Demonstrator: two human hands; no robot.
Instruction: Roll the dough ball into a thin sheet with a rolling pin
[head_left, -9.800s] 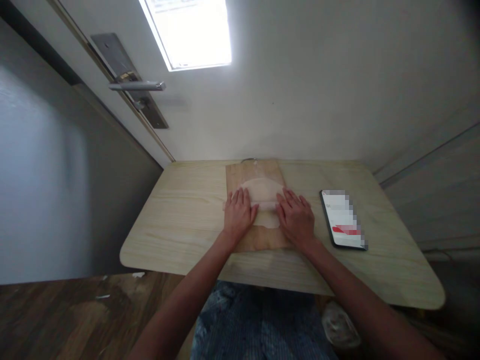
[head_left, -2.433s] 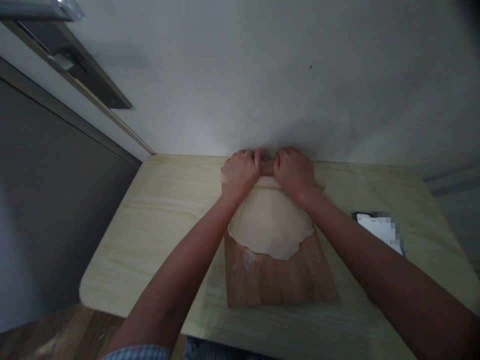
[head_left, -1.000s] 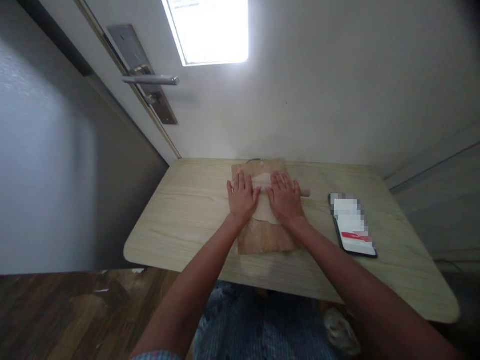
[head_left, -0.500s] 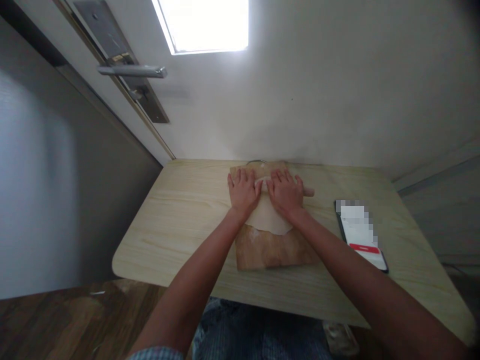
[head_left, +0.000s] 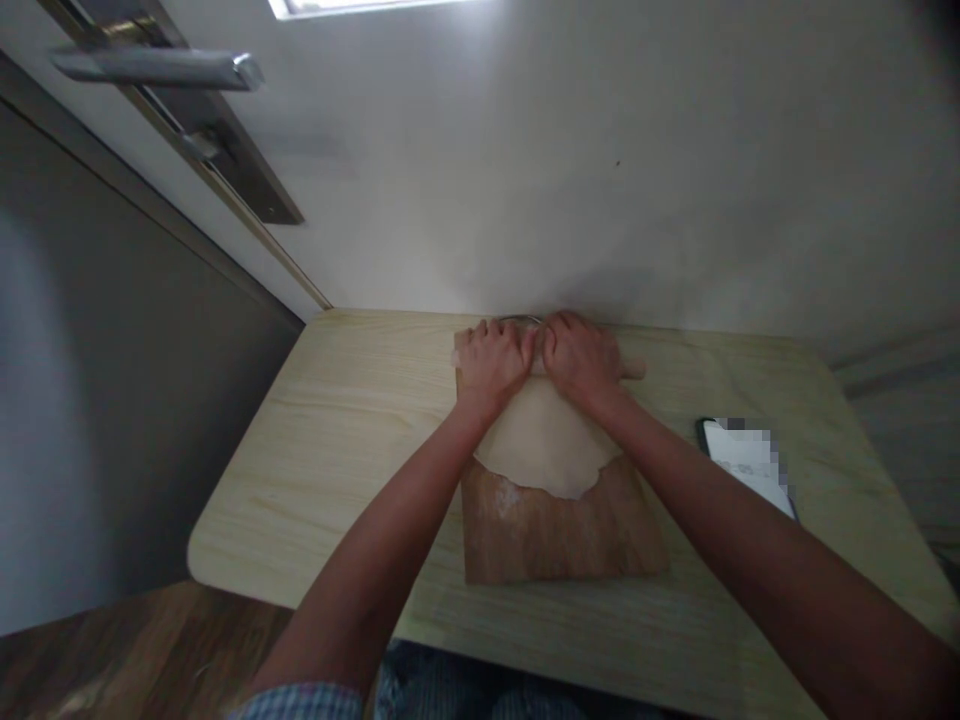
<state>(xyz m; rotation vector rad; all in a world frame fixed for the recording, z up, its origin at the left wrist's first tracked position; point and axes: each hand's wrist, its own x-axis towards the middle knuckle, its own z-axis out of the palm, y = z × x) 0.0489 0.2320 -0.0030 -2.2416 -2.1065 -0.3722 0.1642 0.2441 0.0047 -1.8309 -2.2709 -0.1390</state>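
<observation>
A flat sheet of pale dough (head_left: 540, 445) lies on a brown wooden board (head_left: 559, 535) on a light wood table (head_left: 337, 450). At the board's far end a wooden rolling pin (head_left: 634, 369) lies across the dough, only its right tip showing. My left hand (head_left: 491, 362) and my right hand (head_left: 579, 360) press on the pin side by side, fingers curled over it. Both arms reach forward over the board.
A phone (head_left: 750, 468) with a lit screen lies on the table to the right of the board. A white wall stands right behind the table. A door with a metal lever handle (head_left: 154, 68) is at the upper left. Dark wooden floor shows at the lower left.
Both hands have pushed the pin away from me to the board's far end, and their fingers have curled. More of the flattened dough shows behind them. The view has tilted down.
</observation>
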